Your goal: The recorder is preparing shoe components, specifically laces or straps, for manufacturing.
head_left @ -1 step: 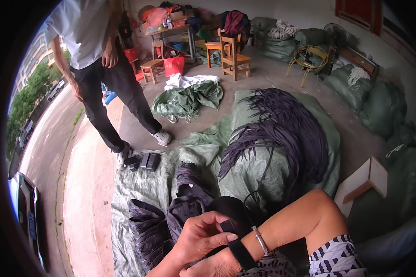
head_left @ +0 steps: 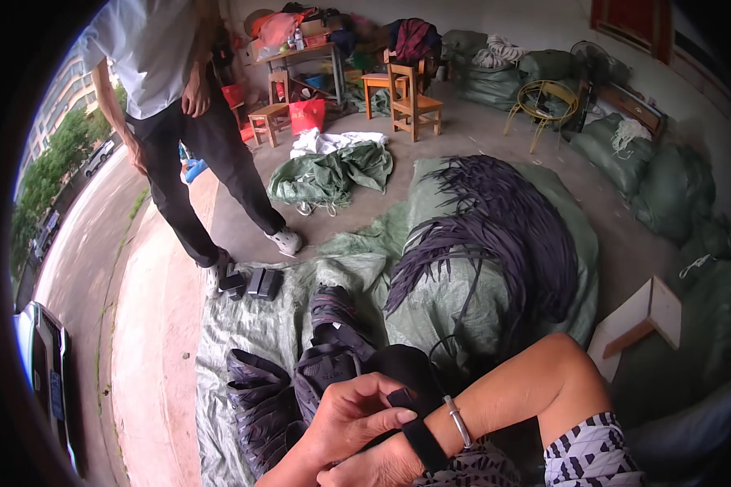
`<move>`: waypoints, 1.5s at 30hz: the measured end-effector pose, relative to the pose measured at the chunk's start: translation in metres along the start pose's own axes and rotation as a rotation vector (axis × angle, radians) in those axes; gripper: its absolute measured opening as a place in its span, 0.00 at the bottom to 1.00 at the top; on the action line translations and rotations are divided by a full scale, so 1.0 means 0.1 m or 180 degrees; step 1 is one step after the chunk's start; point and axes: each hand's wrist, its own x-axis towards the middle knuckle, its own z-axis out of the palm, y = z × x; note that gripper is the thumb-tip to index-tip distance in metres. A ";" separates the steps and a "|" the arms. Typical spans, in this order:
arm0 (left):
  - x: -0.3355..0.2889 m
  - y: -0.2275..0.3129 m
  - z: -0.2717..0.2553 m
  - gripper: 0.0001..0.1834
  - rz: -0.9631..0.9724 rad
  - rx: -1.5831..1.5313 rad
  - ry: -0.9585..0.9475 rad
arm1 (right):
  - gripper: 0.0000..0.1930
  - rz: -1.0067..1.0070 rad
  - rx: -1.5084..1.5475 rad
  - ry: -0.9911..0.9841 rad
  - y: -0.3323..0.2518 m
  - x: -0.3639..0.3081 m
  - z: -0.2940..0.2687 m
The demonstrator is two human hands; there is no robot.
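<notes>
My left hand (head_left: 356, 415) pinches the loose end of a black strap (head_left: 424, 446) between thumb and fingers. The strap wraps round my right wrist, just below a silver bangle (head_left: 457, 422). My right hand (head_left: 374, 469) lies low in the picture beneath the left one, its fingers mostly hidden. Just beyond my hands, stacks of dark shoe uppers (head_left: 256, 394) rest on a pale green woven sheet (head_left: 223, 341). A large bundle of dark purple strips (head_left: 495, 219) drapes over a stuffed green sack (head_left: 463, 300) ahead.
At the left stands another person (head_left: 195, 138), near small black boxes (head_left: 265, 284). A crumpled green sack (head_left: 325, 174) lies on the floor beyond. Wooden chairs (head_left: 414, 105), a cluttered table (head_left: 300, 55) and a yellow round chair (head_left: 544, 101) stand farther back. Full sacks (head_left: 674, 191) line the right.
</notes>
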 end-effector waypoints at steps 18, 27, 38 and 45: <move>-0.05 0.07 -0.12 0.11 0.1113 0.1368 -0.0659 | 0.11 -0.0080 0.1068 0.1012 -0.09 0.29 -0.03; -0.11 -0.02 -0.11 0.17 0.0887 0.1172 -0.0631 | 0.12 -0.0117 0.1593 0.1533 -0.03 0.06 -0.44; 0.11 -0.73 -0.13 0.18 0.0459 -0.1424 0.0328 | 0.20 0.2328 0.3401 0.2326 0.41 -0.10 -1.12; 0.20 -0.87 -0.10 0.24 -0.0034 -0.2291 0.0487 | 0.19 0.2804 0.3564 0.2139 0.62 -0.22 -1.00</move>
